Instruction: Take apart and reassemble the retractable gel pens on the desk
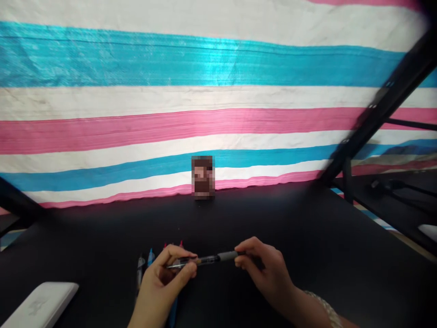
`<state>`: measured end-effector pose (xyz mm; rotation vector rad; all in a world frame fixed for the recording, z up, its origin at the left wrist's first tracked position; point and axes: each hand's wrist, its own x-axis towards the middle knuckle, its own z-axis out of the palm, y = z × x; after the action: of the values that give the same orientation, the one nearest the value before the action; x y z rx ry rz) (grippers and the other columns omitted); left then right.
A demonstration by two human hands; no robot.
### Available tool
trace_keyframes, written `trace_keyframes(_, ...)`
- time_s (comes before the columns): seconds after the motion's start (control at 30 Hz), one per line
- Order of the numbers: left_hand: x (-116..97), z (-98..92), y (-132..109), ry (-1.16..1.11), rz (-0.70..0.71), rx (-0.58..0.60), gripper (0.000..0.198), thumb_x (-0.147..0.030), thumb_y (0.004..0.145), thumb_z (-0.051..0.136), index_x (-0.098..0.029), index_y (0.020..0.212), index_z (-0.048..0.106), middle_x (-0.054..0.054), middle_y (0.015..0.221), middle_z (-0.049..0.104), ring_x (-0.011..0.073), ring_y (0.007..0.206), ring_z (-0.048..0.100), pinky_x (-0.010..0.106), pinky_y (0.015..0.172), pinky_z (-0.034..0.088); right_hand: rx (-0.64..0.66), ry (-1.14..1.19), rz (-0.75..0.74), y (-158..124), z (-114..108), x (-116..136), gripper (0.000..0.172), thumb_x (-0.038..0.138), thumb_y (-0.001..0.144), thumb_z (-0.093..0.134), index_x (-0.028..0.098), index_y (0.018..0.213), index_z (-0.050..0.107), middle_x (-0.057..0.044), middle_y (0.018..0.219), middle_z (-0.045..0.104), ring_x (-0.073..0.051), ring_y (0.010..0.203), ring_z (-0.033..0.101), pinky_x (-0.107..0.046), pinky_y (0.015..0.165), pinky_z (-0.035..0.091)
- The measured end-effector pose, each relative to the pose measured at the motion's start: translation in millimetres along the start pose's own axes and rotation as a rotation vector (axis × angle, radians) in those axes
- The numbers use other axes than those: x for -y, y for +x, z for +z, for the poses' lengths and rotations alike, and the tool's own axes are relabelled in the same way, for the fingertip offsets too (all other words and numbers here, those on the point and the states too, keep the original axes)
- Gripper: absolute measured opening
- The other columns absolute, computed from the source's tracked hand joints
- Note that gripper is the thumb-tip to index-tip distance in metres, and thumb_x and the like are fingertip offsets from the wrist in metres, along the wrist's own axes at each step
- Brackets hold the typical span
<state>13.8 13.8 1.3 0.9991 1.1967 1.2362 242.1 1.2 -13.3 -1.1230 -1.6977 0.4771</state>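
Observation:
A pen point(207, 260) with a clear barrel and a grey end section spans the gap between my two hands, roughly level above the black table. My left hand point(172, 273) pinches the clear barrel between thumb and fingers. At the other end, the fingertips of my right hand point(268, 264) are closed on the dark tip beyond the grey section. Behind and under my left hand lie several more pens, among them a black and clear pen point(140, 269) and a blue pen point(150, 257); my hand hides much of them.
A white flat box-like object point(43, 303) lies at the near left of the black table point(273, 218). At the far edge stands a small pixelated item point(203, 177) before a striped sheet point(136, 100). Black metal bars point(378, 105) rise at the right.

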Motion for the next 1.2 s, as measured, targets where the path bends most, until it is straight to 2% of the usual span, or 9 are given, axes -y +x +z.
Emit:
trace_keyframes(0.13,1,-0.6,0,0.002,-0.019,0.006,0.027,-0.038,0.063,0.090,-0.020,0.073,0.074,0.001,0.068,0.072,0.0132,0.063,0.060,0.018,0.060,0.049,-0.023,-0.129,-0.155,0,-1,0,0.004,0.020,0.098,0.059,0.020,0.095,0.061,0.001,0.070,0.067,-0.012,0.055,0.063,-0.021,0.057,0.049)
trace_keyframes(0.3,3,1.8,-2,-0.033,-0.045,-0.010,0.029,-0.037,0.059,0.093,-0.020,0.072,0.073,0.001,0.073,0.075,0.0129,0.064,0.063,0.018,0.063,0.050,-0.018,-0.240,-0.286,5,-1,3,0.027,0.027,0.107,0.042,0.018,0.088,0.059,-0.002,0.067,0.063,-0.014,0.055,0.057,-0.024,0.055,0.045)
trace_keyframes(0.47,2,4.1,-4,-0.054,-0.036,-0.030,0.028,-0.035,0.057,0.093,-0.020,0.070,0.073,0.001,0.075,0.075,0.0128,0.064,0.062,0.019,0.063,0.051,0.050,-0.262,-0.241,8,-4,6,0.044,0.036,0.110,0.033,0.019,0.076,0.056,0.000,0.059,0.056,-0.013,0.049,0.051,-0.025,0.050,0.039)
trace_keyframes(0.63,2,1.7,-1,-0.073,-0.059,-0.042,0.028,-0.036,0.060,0.092,-0.019,0.073,0.074,0.001,0.069,0.072,0.0129,0.063,0.061,0.018,0.061,0.051,0.162,-0.190,-0.161,8,-8,3,0.026,0.037,0.105,0.048,0.017,0.119,0.056,-0.005,0.086,0.068,-0.015,0.065,0.061,-0.026,0.063,0.050)
trace_keyframes(0.73,3,0.4,1,-0.091,-0.064,-0.051,0.029,-0.036,0.060,0.093,-0.018,0.074,0.075,0.001,0.070,0.072,0.0122,0.063,0.061,0.017,0.061,0.051,0.164,-0.155,-0.165,7,-7,-1,0.013,0.021,0.104,0.044,0.020,0.104,0.057,-0.003,0.082,0.065,-0.015,0.066,0.061,-0.024,0.063,0.048)
trace_keyframes(0.8,4,0.1,1,-0.090,-0.064,-0.056,0.029,-0.035,0.059,0.093,-0.018,0.073,0.075,0.001,0.073,0.073,0.0117,0.063,0.062,0.017,0.061,0.050,0.181,-0.177,-0.165,7,-7,-3,0.022,0.022,0.105,0.042,0.020,0.090,0.057,-0.002,0.072,0.062,-0.015,0.062,0.059,-0.025,0.059,0.046)
trace_keyframes(1.0,3,0.7,1,-0.093,-0.043,-0.063,0.026,-0.032,0.060,0.092,-0.018,0.074,0.075,0.001,0.070,0.071,0.0130,0.063,0.061,0.019,0.060,0.051,0.220,-0.205,-0.173,9,-8,-1,0.019,0.034,0.104,0.050,0.018,0.108,0.059,-0.005,0.084,0.068,-0.016,0.066,0.061,-0.025,0.061,0.047)
trace_keyframes(1.1,2,1.3,1,-0.088,-0.056,-0.067,0.026,-0.031,0.059,0.092,-0.018,0.073,0.074,0.001,0.071,0.072,0.0129,0.062,0.062,0.019,0.060,0.051,0.230,-0.242,-0.226,11,-9,2,0.029,0.029,0.107,0.040,0.019,0.088,0.059,-0.002,0.070,0.062,-0.015,0.061,0.057,-0.025,0.057,0.042)
trace_keyframes(1.2,2,1.7,0,-0.098,-0.059,-0.074,0.026,-0.031,0.058,0.092,-0.018,0.073,0.075,0.001,0.073,0.074,0.0124,0.062,0.063,0.018,0.061,0.051,0.230,-0.278,-0.239,13,-9,5,0.030,0.036,0.107,0.042,0.018,0.092,0.060,-0.003,0.072,0.064,-0.017,0.062,0.057,-0.026,0.057,0.041)
